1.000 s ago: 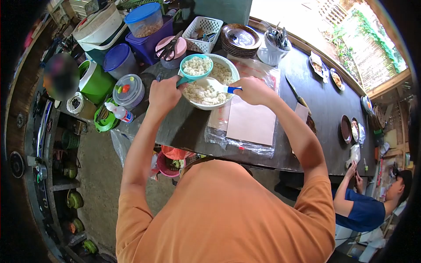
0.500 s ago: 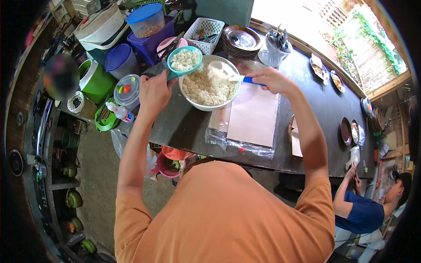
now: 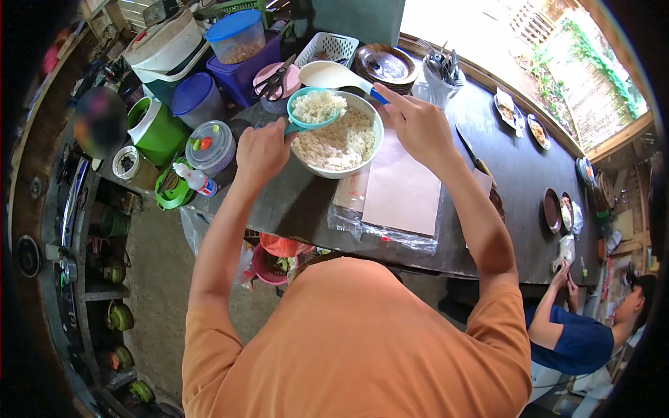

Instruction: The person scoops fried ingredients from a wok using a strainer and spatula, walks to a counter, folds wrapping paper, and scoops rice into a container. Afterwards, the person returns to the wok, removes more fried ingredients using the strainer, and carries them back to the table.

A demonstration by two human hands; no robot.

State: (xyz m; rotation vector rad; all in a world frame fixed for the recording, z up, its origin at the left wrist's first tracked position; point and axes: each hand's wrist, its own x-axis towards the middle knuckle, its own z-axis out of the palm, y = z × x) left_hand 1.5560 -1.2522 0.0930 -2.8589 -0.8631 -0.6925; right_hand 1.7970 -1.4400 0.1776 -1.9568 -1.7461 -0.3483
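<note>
My left hand (image 3: 263, 152) is closed round the handle of a teal cup (image 3: 298, 126) heaped with white rice (image 3: 318, 106). The cup is over the left rim of a large white bowl (image 3: 376, 143), which holds more rice (image 3: 345, 143). My right hand (image 3: 417, 129) grips the blue handle of a rice paddle (image 3: 327, 74). The paddle's white blade is raised beyond the cup and bowl, pointing left. Right of the bowl, a stack of brown paper sheets (image 3: 402, 191) lies in clear plastic on the dark table.
Brown plates (image 3: 382, 64), a cutlery tub (image 3: 442, 75) and a white basket (image 3: 337, 49) stand at the back. Scissors (image 3: 276, 76) and lidded containers (image 3: 209, 145) are at left. A knife (image 3: 477, 155) lies at right. Another person (image 3: 575, 327) sits at far right.
The paddle has risen out of the bowl's rice and moved left, over the far side. The teal cup has shifted right and slightly down, over the bowl's rim.
</note>
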